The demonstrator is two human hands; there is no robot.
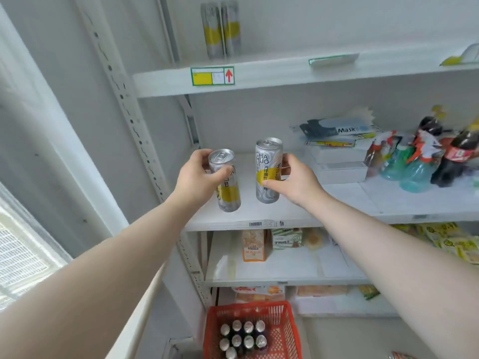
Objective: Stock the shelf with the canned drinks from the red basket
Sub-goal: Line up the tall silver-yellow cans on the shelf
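Left hand (199, 174) grips tilted can (228, 194) over the shelf (285, 216); right hand (295, 178) grips upright can (267, 156) there; red basket (291, 330) below shelf.

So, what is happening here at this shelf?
A person is stocking shelves. The left hand grips the left can, tilted, and the right hand grips the right can, upright, both at the middle shelf. On the top shelf stand two matching cans. The red basket below holds more drinks.
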